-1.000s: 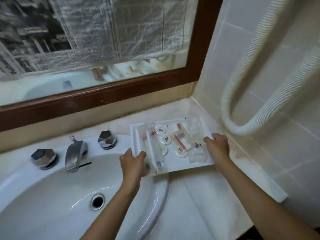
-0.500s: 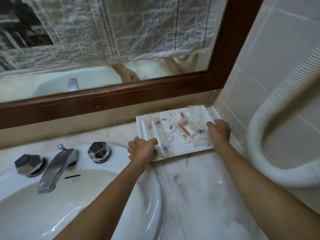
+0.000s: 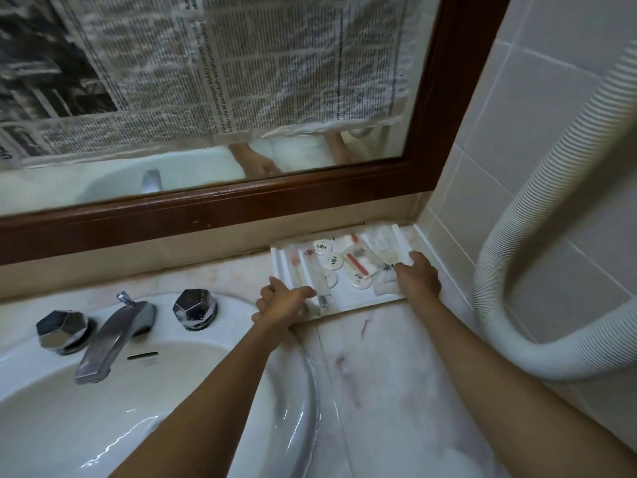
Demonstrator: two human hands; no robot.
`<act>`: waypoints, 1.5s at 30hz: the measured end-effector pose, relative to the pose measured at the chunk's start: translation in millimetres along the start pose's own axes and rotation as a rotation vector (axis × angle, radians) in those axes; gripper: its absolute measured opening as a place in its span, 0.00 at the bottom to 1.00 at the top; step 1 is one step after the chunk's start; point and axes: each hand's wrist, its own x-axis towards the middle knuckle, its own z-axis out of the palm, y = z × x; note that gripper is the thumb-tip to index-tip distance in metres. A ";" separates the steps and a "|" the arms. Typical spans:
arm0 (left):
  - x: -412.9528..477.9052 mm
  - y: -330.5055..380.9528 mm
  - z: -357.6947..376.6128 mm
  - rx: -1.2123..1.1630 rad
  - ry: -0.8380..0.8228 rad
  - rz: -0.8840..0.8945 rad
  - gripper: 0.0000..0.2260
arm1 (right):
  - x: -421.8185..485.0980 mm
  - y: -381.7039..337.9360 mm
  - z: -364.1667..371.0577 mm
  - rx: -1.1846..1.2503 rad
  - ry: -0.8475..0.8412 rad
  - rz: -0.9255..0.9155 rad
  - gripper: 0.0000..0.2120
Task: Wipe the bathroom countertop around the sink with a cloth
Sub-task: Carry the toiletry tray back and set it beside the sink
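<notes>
Tray (image 3: 358, 300) at counter (image 3: 396, 391) back-right corner, by sink (image 3: 103, 426). Left hand (image 3: 284, 301) grips front-left edge, right hand (image 3: 415, 276) front-right. Looks light, stiff; loose sachets may slide, keep level. No cloth visible.

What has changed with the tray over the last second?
Both hands, left hand and right hand, have pushed the white tray of toiletries away from the sink and back into the corner by the mirror frame. Their grip on its near corners is unchanged; the items on it have not shifted.
</notes>
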 end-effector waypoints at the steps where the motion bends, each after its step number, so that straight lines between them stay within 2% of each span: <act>1: -1.8 -2.3 1.0 0.046 0.006 0.020 0.41 | -1.3 0.6 -0.8 -0.042 0.000 -0.015 0.25; 4: -8.4 -10.3 3.4 0.285 0.056 0.091 0.41 | -3.6 3.8 -1.7 -0.157 -0.006 -0.072 0.24; 11: -15.2 -31.1 4.8 0.558 0.058 0.282 0.48 | 2.6 2.4 4.3 -0.252 -0.017 -0.103 0.22; 16: -14.2 -36.7 13.0 0.582 0.171 0.352 0.42 | 8.7 -1.8 8.1 -0.282 0.046 -0.075 0.22; 20: -10.9 -34.1 14.5 0.542 0.174 0.357 0.36 | 10.3 -15.2 15.8 -0.347 0.184 -0.210 0.20; 23: -10.3 -34.0 13.7 0.490 0.188 0.365 0.35 | 14.3 -28.9 22.2 -0.383 0.107 -0.322 0.20; 26: -15.1 -40.0 16.4 0.473 0.203 0.385 0.33 | 15.7 -32.7 28.4 -0.483 0.018 -0.304 0.21; 28: -17.1 -41.5 17.6 0.468 0.199 0.387 0.32 | 17.2 -34.8 33.3 -0.494 0.031 -0.305 0.18; 31: -18.2 -41.2 16.9 0.473 0.202 0.378 0.32 | 16.5 -41.4 34.7 -0.467 0.048 -0.287 0.12; 35: -20.4 -40.7 17.1 0.475 0.200 0.375 0.33 | 15.8 -33.6 32.4 -0.438 0.019 -0.330 0.11; 40: -21.0 -39.9 16.4 0.489 0.201 0.380 0.33 | 11.0 -34.0 33.4 -0.285 0.079 -0.370 0.06; 43: -20.6 -40.3 15.9 0.504 0.195 0.373 0.33 | 13.1 -39.8 16.6 -0.007 0.164 -0.244 0.09; 45: -20.2 -40.1 16.1 0.521 0.196 0.374 0.32 | 19.3 -35.0 -1.1 0.095 0.217 -0.140 0.10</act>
